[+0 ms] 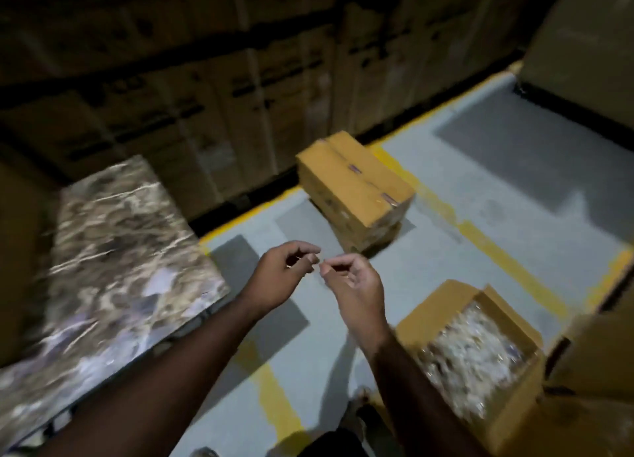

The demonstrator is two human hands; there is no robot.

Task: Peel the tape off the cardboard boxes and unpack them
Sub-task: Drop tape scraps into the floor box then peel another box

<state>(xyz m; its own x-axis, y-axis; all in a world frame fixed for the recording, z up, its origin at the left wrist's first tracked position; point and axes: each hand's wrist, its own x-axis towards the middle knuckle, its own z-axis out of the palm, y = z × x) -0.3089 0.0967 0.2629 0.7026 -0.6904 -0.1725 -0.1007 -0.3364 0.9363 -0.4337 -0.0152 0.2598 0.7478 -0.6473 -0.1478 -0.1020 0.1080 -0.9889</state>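
left hand, right hand: fingers curled, held object unclear | beyond them: closed box | risk: sticky tape may cling to fingers

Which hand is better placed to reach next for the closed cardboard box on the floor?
Probably the right hand: the closed cardboard box lies ahead and slightly to its side. The left hand is almost equally near.
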